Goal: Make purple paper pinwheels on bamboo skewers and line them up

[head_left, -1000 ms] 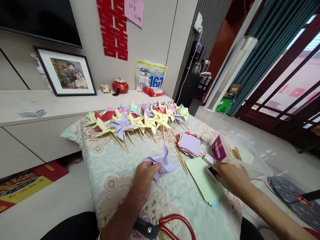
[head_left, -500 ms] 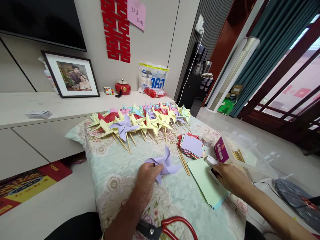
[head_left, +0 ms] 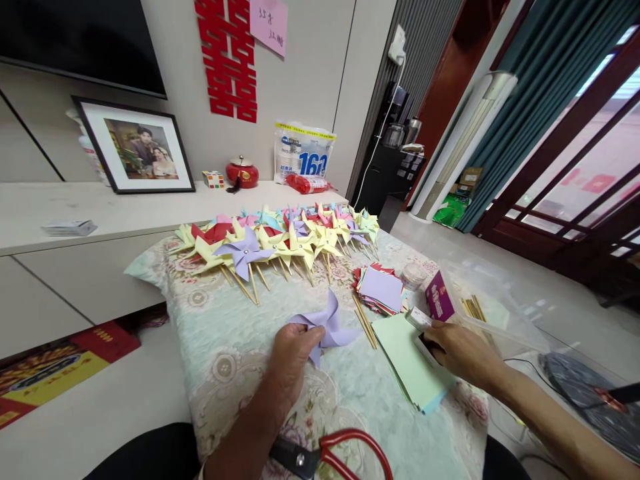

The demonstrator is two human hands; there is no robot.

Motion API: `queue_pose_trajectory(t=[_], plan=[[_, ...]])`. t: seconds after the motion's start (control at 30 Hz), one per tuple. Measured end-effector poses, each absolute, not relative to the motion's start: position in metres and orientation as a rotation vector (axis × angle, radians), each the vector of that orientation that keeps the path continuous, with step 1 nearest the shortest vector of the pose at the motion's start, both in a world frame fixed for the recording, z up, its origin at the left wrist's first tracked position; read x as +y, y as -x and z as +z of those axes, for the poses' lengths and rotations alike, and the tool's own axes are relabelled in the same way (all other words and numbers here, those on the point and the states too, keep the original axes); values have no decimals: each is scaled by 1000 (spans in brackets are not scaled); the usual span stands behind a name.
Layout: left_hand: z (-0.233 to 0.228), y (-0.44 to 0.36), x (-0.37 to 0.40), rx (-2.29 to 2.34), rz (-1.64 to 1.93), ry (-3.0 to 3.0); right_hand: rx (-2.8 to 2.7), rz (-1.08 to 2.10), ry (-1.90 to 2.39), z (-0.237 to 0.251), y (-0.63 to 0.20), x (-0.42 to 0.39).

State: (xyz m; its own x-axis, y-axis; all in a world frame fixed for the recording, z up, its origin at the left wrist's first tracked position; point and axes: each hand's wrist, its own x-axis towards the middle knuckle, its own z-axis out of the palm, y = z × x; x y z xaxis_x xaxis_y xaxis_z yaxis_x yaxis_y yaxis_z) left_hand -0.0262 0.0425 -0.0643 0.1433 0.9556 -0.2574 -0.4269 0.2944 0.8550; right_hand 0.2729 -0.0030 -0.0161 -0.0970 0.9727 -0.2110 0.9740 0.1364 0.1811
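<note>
Pressing down on a folded lilac pinwheel (head_left: 327,327), the left hand (head_left: 293,357) has its fingers closed over the paper's near-left blades, pinning it flat on the floral cloth (head_left: 225,340); the rest of the pinwheel fans out beyond and to the right of the fingertips. Just past that pinwheel's right edge lie a few bare wooden sticks (head_left: 364,320), and beyond them a stack of pale green paper sheets (head_left: 407,363). The right hand (head_left: 463,353) rests on the far right edge of that stack, its fingers curled around a small white box (head_left: 420,320); whether it truly grips the box or only touches it I cannot tell. Just beyond that hand stands a purple box (head_left: 439,300), and a little to its left sits a pile of coloured paper squares (head_left: 383,290) with a lilac sheet on top. Well beyond the left hand, a row of finished pinwheels (head_left: 280,243) on sticks lies across the cloth's far end. Close to the person, near the left forearm, red-handled scissors (head_left: 333,453) lie on the cloth.
</note>
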Motion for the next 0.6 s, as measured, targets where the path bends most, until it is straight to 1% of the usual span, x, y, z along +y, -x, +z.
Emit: queue_pose_trajectory(t=[0.33,0.6], plan=[[-67,26,44,972,1134,-714,2132,7,-1931,-13,-275,0],[-65,25,43,961,1138,-702,2203,-29,-1888,-20,-278,0]])
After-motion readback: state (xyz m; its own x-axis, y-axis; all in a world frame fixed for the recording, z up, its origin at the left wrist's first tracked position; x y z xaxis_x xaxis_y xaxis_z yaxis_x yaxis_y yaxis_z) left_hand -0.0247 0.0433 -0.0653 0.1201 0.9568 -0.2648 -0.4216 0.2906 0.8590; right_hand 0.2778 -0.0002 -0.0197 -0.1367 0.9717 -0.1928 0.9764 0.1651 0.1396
